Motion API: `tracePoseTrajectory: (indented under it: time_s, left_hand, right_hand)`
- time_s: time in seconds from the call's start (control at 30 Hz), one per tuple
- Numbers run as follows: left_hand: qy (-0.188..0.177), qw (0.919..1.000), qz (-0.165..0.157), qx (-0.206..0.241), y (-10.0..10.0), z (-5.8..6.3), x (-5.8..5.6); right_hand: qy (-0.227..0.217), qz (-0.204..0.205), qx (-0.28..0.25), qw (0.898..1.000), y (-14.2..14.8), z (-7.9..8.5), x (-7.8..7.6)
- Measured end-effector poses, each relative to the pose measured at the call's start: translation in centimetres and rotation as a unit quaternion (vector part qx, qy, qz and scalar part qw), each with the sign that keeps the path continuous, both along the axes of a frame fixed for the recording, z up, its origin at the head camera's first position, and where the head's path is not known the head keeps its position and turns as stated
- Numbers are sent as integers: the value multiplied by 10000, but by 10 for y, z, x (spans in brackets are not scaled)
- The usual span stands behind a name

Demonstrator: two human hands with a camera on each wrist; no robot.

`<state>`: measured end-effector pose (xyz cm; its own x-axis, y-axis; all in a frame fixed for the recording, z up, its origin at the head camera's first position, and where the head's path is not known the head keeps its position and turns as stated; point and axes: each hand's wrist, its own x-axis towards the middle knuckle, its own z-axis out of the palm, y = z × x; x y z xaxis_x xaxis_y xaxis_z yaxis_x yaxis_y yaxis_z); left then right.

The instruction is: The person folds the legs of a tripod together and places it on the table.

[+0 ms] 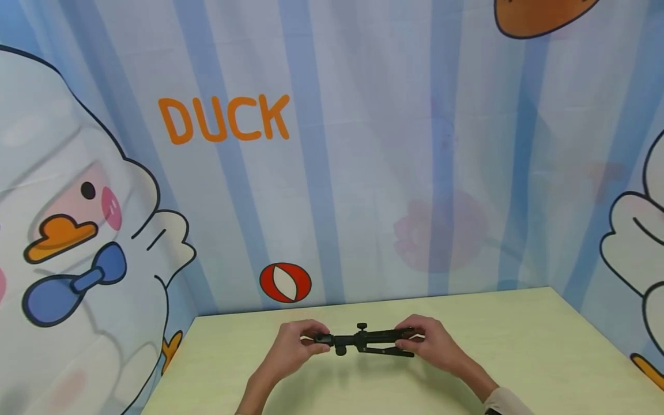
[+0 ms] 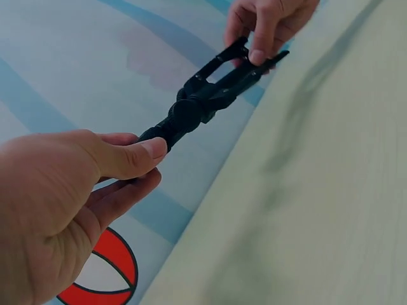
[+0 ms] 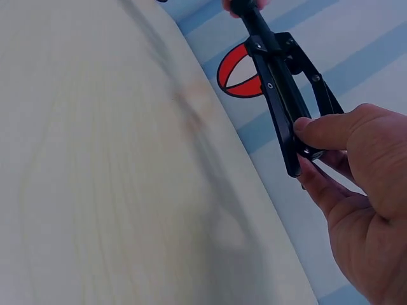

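A small black tripod is held sideways above the table, between both hands. My left hand pinches its head end between thumb and fingers. At the other end, my right hand grips the legs. In the right wrist view, the right thumb presses on one of the legs, while another leg stands a little spread. Two knobs stick out from the tripod, one up and one down, in the head view. The left fingers hide part of the head end.
The pale yellow table lies beneath, with shadows of the hands and tripod on it. Behind its far edge hangs a blue-striped curtain printed with cartoon ducks, a red and white ball and orange letters. A light sleeve covers the right forearm.
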<state>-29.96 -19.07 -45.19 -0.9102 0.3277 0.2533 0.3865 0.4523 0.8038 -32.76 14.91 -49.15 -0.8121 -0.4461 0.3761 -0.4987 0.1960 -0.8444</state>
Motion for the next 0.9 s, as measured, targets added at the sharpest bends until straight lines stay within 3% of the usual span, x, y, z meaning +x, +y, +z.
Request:
tracePoseTrajectory:
  time_s: [0.3,0.63,0.9]
  left_hand:
    - [-146,9984,-70,-545,-3,-23,-4]
    - [-227,9958,-272,-840,-4,-29,-5]
    - [-197,9946,-329,-965,-3,-34,-8]
  right_hand:
    - [466,85,247,9986,-4,-7,-1]
    - [834,81,559,9949,-6,-20,-4]
    - [803,-85,876,9929,-7,-27,-6]
